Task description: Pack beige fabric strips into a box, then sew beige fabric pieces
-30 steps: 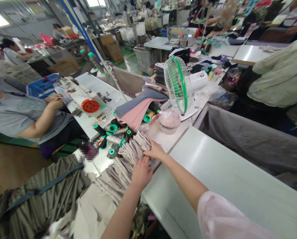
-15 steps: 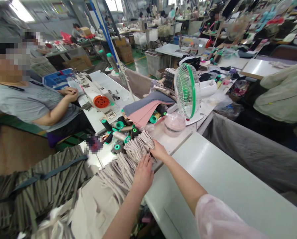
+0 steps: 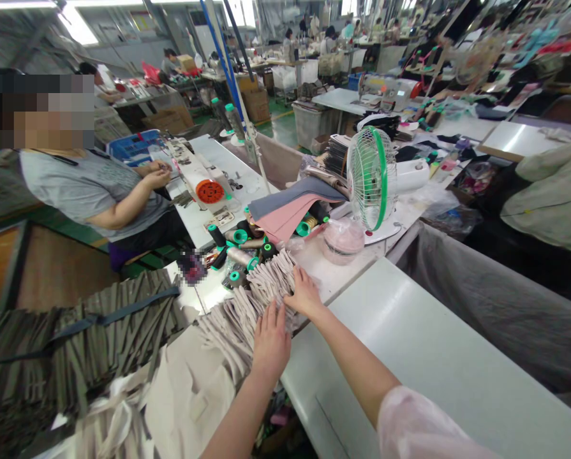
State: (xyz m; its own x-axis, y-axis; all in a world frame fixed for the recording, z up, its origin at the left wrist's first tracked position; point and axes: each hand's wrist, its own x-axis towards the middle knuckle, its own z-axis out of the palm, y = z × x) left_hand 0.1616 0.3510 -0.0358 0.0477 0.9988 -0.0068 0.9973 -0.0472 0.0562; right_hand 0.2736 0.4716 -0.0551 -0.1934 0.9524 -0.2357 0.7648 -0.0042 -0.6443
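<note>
A row of beige fabric strips lies bunched along the table edge, its far end fanned upright beside the thread cones. My left hand rests on the near side of the strips, fingers stretched out and flat. Just beyond it, my right hand touches the strips' right end with fingers extended and the thumb apart. Neither hand is wrapped round anything. Flat beige fabric pieces lie to the left of my left forearm.
Thread cones, pink and grey panels, a bagged pink roll and a green-white fan stand beyond. Bundled dark olive strips lie left. A co-worker sits by a sewing machine. A pale tabletop extends right.
The view has turned a little to the left. My right hand's fingers have shifted from the strips' end edge to lie extended over it; my left hand stays on the strips.
</note>
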